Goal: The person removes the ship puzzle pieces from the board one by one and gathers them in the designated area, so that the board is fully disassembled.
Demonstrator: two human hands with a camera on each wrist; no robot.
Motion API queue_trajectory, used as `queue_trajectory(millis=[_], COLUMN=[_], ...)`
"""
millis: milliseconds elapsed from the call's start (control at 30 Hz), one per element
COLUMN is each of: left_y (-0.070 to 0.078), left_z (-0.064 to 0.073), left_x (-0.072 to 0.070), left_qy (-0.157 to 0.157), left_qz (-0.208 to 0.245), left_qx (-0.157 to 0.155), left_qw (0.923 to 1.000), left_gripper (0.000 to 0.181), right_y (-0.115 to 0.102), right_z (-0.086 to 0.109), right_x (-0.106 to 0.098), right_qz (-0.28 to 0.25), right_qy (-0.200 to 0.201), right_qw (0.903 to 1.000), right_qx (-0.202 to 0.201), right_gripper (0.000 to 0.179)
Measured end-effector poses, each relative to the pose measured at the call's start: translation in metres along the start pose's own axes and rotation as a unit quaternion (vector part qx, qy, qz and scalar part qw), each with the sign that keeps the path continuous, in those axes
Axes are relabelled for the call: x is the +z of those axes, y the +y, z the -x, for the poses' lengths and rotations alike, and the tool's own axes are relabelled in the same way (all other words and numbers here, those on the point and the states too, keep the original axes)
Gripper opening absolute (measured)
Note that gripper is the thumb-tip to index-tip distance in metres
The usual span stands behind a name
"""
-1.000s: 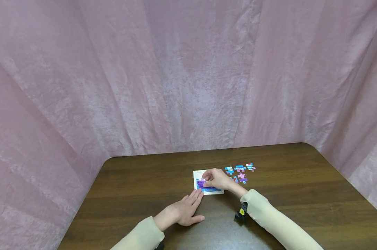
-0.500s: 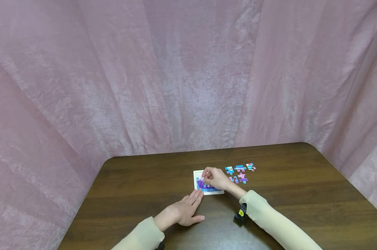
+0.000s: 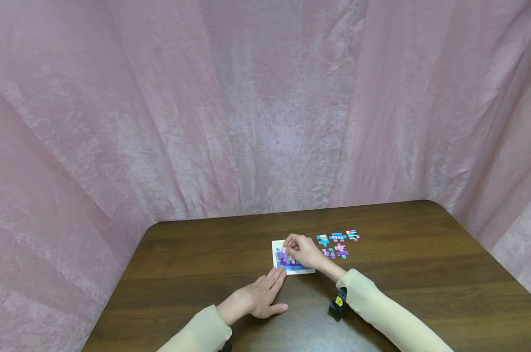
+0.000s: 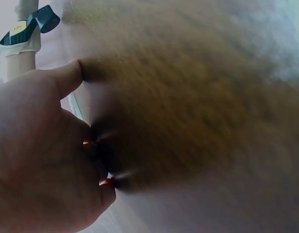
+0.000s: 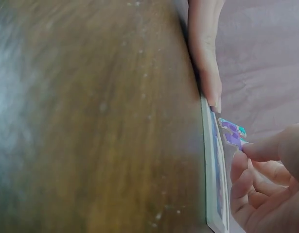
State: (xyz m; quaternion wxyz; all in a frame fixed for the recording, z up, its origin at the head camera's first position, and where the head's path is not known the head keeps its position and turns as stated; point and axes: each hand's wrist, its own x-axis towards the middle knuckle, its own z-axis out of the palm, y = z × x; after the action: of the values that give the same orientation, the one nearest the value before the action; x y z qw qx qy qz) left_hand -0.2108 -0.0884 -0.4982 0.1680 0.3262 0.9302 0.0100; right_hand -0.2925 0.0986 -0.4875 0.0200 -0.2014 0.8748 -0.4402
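- A purple and teal jigsaw piece (image 5: 232, 133) is over the left part of the puzzle tray, tilted; whether its lower edge touches the tray is hard to tell.
- The right hand (image 3: 305, 252) pinches this piece between thumb and fingertips.
- The white-rimmed puzzle tray (image 3: 274, 258) lies flat and shows a purple and blue picture, partly hidden by the right hand.
- The left hand (image 3: 260, 296) grasps nothing; its extended fingers rest on the tray's near left corner, thumb spread apart.
- Five loose jigsaw pieces (image 3: 338, 237) lie just right of the tray, three in a farther row and two nearer the person.
- Pale sleeves (image 3: 393, 313) cover both forearms, and a black wrist camera (image 3: 336, 309) sits at the right cuff.
- Under everything is a brown wood-grain table (image 3: 204, 254); behind it hangs a pink curtain (image 3: 265, 107).
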Motion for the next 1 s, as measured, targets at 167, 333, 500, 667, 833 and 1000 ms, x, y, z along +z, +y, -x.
queue_trajectory(millis=[167,333,500,667,833,1000], left_y=[0.005,0.008,0.011,0.007,0.002,0.000], left_z=[0.005,0.010,0.012,0.008,0.002,0.001], left_x=[-0.008,-0.015,-0.021,-0.013,-0.002,0.000], left_qy=[-0.006,-0.021,-0.030,-0.020,-0.005,0.005], left_qz=[0.003,0.010,0.013,0.007,0.012,0.009], left_qx=[-0.002,-0.004,-0.010,-0.006,-0.004,-0.002], left_qw=[1.0000,0.9997,0.9994,0.9998,0.9999,0.9999], left_gripper=[0.080,0.080,0.080,0.080,0.080,0.080], right_y=[-0.004,-0.002,0.001,0.005,0.008,0.011], right_z=[0.003,0.006,0.009,0.011,0.014,0.018], right_x=[-0.004,-0.009,-0.014,-0.020,-0.025,-0.029], right_qz=[-0.006,-0.014,-0.029,-0.058,-0.103,-0.112], right_qy=[0.001,0.002,-0.004,-0.008,0.000,0.006], right_qw=[1.0000,0.9999,0.9995,0.9980,0.9941,0.9926], right_qx=[0.008,0.004,0.012,0.026,0.034,0.047], right_gripper=[0.007,0.007,0.008,0.010,0.013,0.015])
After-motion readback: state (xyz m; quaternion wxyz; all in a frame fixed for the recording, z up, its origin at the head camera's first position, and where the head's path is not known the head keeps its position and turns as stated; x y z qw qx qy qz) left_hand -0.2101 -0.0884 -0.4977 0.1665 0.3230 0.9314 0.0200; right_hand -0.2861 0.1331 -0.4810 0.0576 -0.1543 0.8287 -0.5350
